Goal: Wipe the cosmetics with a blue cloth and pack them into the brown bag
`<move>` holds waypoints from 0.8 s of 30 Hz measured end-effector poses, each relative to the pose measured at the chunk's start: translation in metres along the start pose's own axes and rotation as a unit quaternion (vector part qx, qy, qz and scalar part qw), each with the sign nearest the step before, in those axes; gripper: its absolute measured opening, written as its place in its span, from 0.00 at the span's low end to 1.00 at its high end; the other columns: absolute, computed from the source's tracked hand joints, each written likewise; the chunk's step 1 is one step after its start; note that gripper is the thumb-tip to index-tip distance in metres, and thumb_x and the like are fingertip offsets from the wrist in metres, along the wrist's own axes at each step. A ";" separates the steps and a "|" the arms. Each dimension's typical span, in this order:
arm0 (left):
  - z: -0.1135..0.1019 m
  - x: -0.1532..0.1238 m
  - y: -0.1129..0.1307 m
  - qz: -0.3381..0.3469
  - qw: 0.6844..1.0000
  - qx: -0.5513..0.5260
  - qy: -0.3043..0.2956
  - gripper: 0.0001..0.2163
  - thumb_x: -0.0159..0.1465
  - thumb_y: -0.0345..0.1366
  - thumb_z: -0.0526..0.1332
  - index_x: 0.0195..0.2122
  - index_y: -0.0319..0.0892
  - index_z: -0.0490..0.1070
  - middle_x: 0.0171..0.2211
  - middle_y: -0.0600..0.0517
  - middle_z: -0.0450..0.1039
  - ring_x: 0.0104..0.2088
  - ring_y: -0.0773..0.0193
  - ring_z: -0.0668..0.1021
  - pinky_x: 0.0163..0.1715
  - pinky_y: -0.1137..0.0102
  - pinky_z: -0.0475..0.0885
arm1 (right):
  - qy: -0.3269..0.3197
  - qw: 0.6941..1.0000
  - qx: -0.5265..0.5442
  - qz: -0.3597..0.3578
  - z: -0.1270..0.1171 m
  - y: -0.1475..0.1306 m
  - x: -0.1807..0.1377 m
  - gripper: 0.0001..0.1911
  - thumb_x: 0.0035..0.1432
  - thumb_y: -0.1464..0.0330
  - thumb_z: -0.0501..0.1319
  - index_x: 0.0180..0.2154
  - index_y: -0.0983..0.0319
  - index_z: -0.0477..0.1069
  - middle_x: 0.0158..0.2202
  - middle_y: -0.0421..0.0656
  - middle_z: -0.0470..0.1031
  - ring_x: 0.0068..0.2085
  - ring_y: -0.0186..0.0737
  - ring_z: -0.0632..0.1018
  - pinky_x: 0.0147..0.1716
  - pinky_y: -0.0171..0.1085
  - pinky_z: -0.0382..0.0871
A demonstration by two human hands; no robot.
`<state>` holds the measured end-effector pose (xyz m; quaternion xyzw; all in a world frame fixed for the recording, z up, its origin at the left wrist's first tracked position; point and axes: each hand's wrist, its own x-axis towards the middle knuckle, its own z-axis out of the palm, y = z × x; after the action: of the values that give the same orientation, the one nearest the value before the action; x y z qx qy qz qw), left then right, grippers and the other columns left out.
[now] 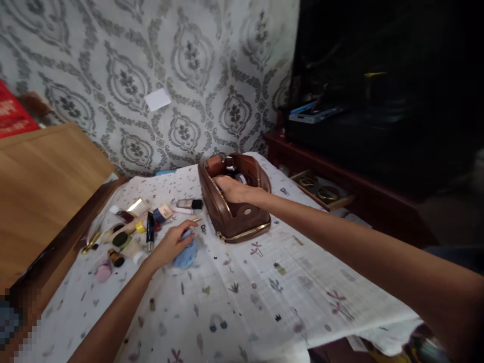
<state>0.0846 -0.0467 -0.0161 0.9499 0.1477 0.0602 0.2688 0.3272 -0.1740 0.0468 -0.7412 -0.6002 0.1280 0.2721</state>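
Observation:
A brown zippered toiletry bag (247, 224) stands unzipped on the cloth-covered table, with a dark-capped bottle (229, 165) inside it. My right hand (231, 189) reaches into the bag's opening; its fingertips are hidden behind the near side. My left hand (174, 243) is curled over a soft, round, light-blue item (186, 256) on the cloth, its index finger stretched past it. Just beyond lie a clear bottle with a black cap (189, 203) and a black tube (150, 229).
Several cosmetics spread to the left, among them a pink round item (103, 270) and a dark-blue-labelled tube (163, 213). A wooden panel (56, 186) borders the table's left. A dark screen (378, 126) and a drawer with bangles (327, 193) are at the right.

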 end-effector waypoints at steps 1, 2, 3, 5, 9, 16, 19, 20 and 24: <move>0.000 -0.002 0.000 -0.003 1.000 -0.004 -0.003 0.17 0.67 0.42 0.53 0.52 0.41 0.71 0.26 0.56 0.65 0.27 0.63 0.69 0.30 0.70 0.61 | -0.014 1.000 0.004 0.004 -0.001 -0.002 -0.001 0.09 0.56 0.71 0.66 0.41 0.62 0.76 0.45 0.49 0.82 0.48 0.51 0.80 0.43 0.38 0.71; 0.001 -0.004 0.001 -0.006 1.000 -0.008 -0.004 0.16 0.67 0.42 0.53 0.51 0.41 0.71 0.26 0.56 0.65 0.27 0.63 0.69 0.29 0.70 0.60 | -0.026 1.000 0.005 0.013 -0.003 -0.004 -0.001 0.08 0.57 0.71 0.65 0.41 0.62 0.76 0.45 0.49 0.82 0.47 0.51 0.80 0.41 0.36 0.71; 0.001 -0.007 0.002 -0.009 1.000 -0.010 -0.002 0.16 0.68 0.42 0.53 0.50 0.41 0.72 0.26 0.56 0.67 0.26 0.63 0.69 0.29 0.70 0.60 | -0.032 0.999 0.001 0.021 -0.003 -0.005 -0.001 0.08 0.57 0.72 0.65 0.41 0.62 0.76 0.45 0.49 0.82 0.47 0.51 0.81 0.39 0.35 0.71; 0.002 -0.013 0.005 -0.003 1.000 -0.009 0.003 0.14 0.68 0.42 0.53 0.48 0.42 0.73 0.27 0.55 0.69 0.27 0.63 0.70 0.31 0.70 0.62 | -0.026 0.999 -0.023 0.028 -0.004 -0.005 0.001 0.11 0.58 0.74 0.63 0.44 0.62 0.76 0.47 0.49 0.82 0.48 0.50 0.81 0.37 0.34 0.70; 0.008 -0.029 0.012 0.036 0.999 0.005 -0.009 0.13 0.70 0.45 0.54 0.43 0.42 0.73 0.35 0.51 0.75 0.35 0.60 0.75 0.38 0.68 0.67 | 0.017 0.996 -0.083 0.035 -0.002 -0.005 0.007 0.15 0.60 0.75 0.62 0.49 0.65 0.73 0.49 0.53 0.80 0.50 0.49 0.80 0.40 0.34 0.69; 0.027 -0.050 0.004 0.087 0.994 0.058 0.042 0.11 0.71 0.44 0.56 0.43 0.43 0.71 0.40 0.48 0.72 0.44 0.56 0.74 0.46 0.65 0.69 | 0.064 0.989 -0.110 0.078 0.002 -0.009 0.017 0.13 0.61 0.77 0.60 0.47 0.68 0.76 0.49 0.55 0.81 0.49 0.48 0.80 0.44 0.35 0.69; 0.032 -0.050 0.000 0.093 0.992 0.063 0.059 0.09 0.71 0.42 0.55 0.42 0.43 0.71 0.39 0.48 0.72 0.43 0.56 0.74 0.46 0.65 0.70 | 0.058 0.988 -0.113 0.084 0.002 -0.011 0.020 0.14 0.60 0.77 0.60 0.47 0.70 0.78 0.49 0.57 0.81 0.49 0.49 0.81 0.44 0.35 0.70; 0.033 -0.050 -0.001 0.095 0.991 0.066 0.062 0.09 0.71 0.41 0.56 0.42 0.43 0.71 0.39 0.48 0.72 0.43 0.56 0.74 0.46 0.64 0.70 | 0.053 0.989 -0.113 0.082 0.001 -0.012 0.020 0.14 0.60 0.77 0.60 0.47 0.70 0.78 0.49 0.56 0.81 0.48 0.48 0.81 0.44 0.34 0.70; 0.035 -0.051 -0.005 0.100 0.990 0.069 0.070 0.09 0.71 0.41 0.55 0.42 0.42 0.71 0.40 0.47 0.72 0.43 0.55 0.73 0.46 0.63 0.70 | 0.026 0.992 -0.101 0.068 -0.002 -0.013 0.016 0.15 0.56 0.77 0.62 0.45 0.69 0.80 0.46 0.51 0.83 0.45 0.46 0.82 0.42 0.32 0.71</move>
<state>0.0421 -0.0761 -0.0504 0.9697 0.0740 0.1426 0.1840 0.3216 -0.1578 0.0575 -0.8070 -0.5510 0.0653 0.2021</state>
